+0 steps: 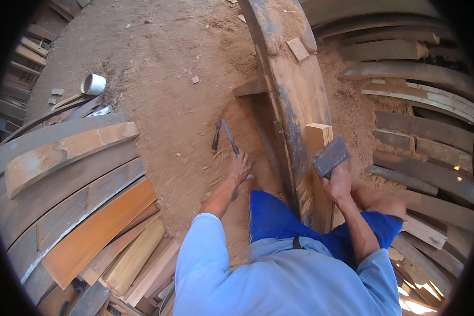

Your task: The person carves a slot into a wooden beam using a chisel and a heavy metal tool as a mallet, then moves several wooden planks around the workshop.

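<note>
My left hand (240, 167) is low over the dusty ground, its fingers closed on the handle end of a chisel (229, 136) whose narrow grey blade points away from me. Right beside that blade lies a second dark-handled tool (216, 138), probably another chisel. In my right hand (339, 185) is a mallet (330, 157) with a dark, blocky head, held over a pale wooden piece (318, 138). That piece rests lengthwise on a long, worn beam (292, 100), between my legs.
A small wood block (298, 50) sits farther along the beam. Stacked boards (100, 226) fill the left side, with a white cup-like container (94, 84) beyond them. More curved timbers (426, 126) are piled at the right. Wood chips and sawdust cover the ground.
</note>
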A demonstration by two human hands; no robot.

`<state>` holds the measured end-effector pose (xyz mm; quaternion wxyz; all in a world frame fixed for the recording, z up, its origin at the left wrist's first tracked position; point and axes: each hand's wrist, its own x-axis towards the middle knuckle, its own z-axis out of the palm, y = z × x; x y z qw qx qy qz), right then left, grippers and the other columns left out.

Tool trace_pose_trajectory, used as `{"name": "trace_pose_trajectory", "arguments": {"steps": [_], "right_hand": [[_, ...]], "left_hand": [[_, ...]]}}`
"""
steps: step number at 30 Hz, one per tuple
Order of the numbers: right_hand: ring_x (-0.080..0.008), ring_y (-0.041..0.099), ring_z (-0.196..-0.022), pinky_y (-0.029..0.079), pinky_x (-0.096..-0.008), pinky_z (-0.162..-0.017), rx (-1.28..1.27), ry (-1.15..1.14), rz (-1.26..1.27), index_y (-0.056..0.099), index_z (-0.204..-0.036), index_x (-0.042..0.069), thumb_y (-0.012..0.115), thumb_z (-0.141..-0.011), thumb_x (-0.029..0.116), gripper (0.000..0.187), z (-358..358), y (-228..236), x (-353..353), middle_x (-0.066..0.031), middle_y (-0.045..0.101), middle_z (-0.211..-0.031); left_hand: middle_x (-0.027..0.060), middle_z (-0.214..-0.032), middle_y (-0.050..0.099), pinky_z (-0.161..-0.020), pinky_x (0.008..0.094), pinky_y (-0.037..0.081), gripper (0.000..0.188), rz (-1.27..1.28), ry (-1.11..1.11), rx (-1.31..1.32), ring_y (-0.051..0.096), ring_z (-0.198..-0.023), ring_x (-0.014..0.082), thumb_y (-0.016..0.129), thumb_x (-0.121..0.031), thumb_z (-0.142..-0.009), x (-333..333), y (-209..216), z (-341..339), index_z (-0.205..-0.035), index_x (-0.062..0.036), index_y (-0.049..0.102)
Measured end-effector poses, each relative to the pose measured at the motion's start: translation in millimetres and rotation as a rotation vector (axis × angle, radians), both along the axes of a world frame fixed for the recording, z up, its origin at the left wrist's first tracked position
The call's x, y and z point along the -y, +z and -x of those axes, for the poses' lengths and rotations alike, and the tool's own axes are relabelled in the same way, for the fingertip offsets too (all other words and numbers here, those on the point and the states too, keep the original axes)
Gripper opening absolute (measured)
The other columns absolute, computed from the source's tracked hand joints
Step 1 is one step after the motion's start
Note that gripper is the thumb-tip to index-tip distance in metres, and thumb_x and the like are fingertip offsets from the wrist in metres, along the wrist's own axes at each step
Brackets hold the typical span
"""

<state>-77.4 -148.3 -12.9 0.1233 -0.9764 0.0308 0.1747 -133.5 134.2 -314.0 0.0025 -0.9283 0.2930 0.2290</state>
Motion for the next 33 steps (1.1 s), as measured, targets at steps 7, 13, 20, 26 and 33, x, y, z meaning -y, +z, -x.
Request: {"name": "trace_pose_trajectory", "arguments": {"steps": [7,13,20,26,33], "right_hand": [[-0.0471,0.066,-0.089,0.052,-0.0517,-0.078,-0.048,-0.083,-0.052,0.067,-0.101,0.003,0.066,-0.072,0.01,0.03,4.9,0.7,-2.3,-0.0263,0.068,-0.093],[-0.0458,0.062,-0.087,0.05,-0.0492,-0.08,-0.06,0.025,-0.004,0.063,-0.099,0.001,0.067,-0.072,0.007,0.028,16.2,-8.8,16.8,-0.021,0.065,-0.091],[-0.033,0.063,-0.096,0.05,-0.0442,-0.086,-0.256,-0.197,0.127,0.061,-0.113,0.0,0.071,-0.089,0.016,0.03,11.0,12.1,-6.9,-0.017,0.066,-0.106],[-0.0286,0.062,-0.11,0.051,-0.0394,-0.094,-0.388,-0.283,0.25,0.058,-0.127,-0.002,0.064,-0.098,0.011,0.033,50.9,38.6,19.3,-0.0182,0.065,-0.119],[-0.0288,0.062,-0.11,0.05,-0.0401,-0.093,-0.422,-0.389,0.227,0.06,-0.127,0.001,0.064,-0.099,0.017,0.033,34.2,36.8,14.5,-0.0155,0.065,-0.122]], "left_hand": [[0.0228,-0.161,0.032,-0.118,0.0617,0.021,0.042,0.093,0.412,-0.179,0.029,-0.147,0.0449,0.049,-0.03,-0.099,19.6,-84.7,-2.0,-0.137,-0.0149,0.06],[0.0245,-0.157,0.038,-0.114,0.0612,0.031,0.051,0.09,0.723,-0.695,0.036,-0.144,0.0439,0.053,-0.036,-0.096,-22.1,-138.9,-3.7,-0.141,-0.0147,0.057],[0.0264,-0.148,0.048,-0.109,0.0497,0.044,0.052,-0.101,0.846,-0.694,0.049,-0.135,0.0427,0.057,-0.034,-0.093,-77.3,-253.1,-20.8,-0.141,-0.0166,0.057],[0.0246,-0.141,0.054,-0.109,0.0534,0.042,0.048,0.012,0.871,-0.752,0.052,-0.131,0.0436,0.059,-0.034,-0.091,-86.4,-350.1,-43.9,-0.137,-0.0176,0.06],[0.0279,-0.109,0.067,-0.091,0.051,0.052,0.032,0.181,0.957,-0.647,0.066,-0.107,0.0407,0.065,-0.025,-0.085,-96.0,-427.0,-1.3,-0.115,-0.0148,0.07]]}}
